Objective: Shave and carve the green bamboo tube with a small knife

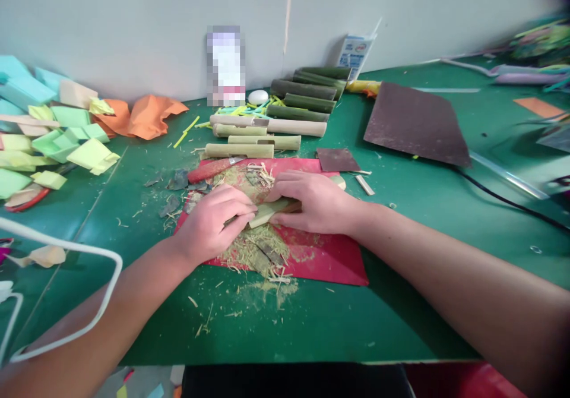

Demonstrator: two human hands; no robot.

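Note:
A pale green bamboo piece (266, 212) is held low over a red sheet (332, 255) covered with shavings and dust. My left hand (218, 220) pinches its left end between thumb and fingers. From the other side, my right hand (312, 201) curls around the right part, with a brown edge (291, 207) showing under the fingers, perhaps sandpaper. Just beyond my left hand lies a red-handled tool (209, 171), partly covered by debris. A small dark brown sandpaper square (337, 160) rests at the sheet's far right edge.
Behind the sheet are several cut bamboo tubes (285, 126), pale and dark green. A large dark brown sheet (416, 123) lies at right. Folded paper pieces (53, 125) and orange paper (145, 117) are at left. A white cable (116, 267) crosses near my left forearm.

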